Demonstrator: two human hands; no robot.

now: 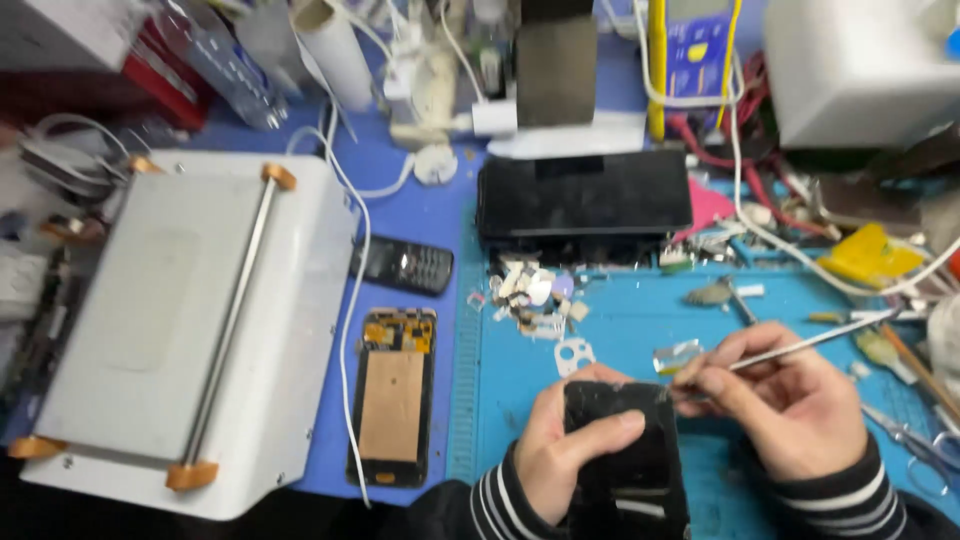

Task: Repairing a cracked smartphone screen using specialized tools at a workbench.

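A white machine (190,320), an opened phone (393,395) and scattered scraps (535,295) crowded the blue mat (620,330). The left hand (560,450) clasped a black phone (625,450) at the mat's near edge; the right hand (790,410) pinched metal tweezers (790,352) against its top edge.

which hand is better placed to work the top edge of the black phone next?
Probably right. The right hand already holds the thin metal tool with its tip at the top edge of the black phone. The left hand is wrapped round the phone, steadying it.
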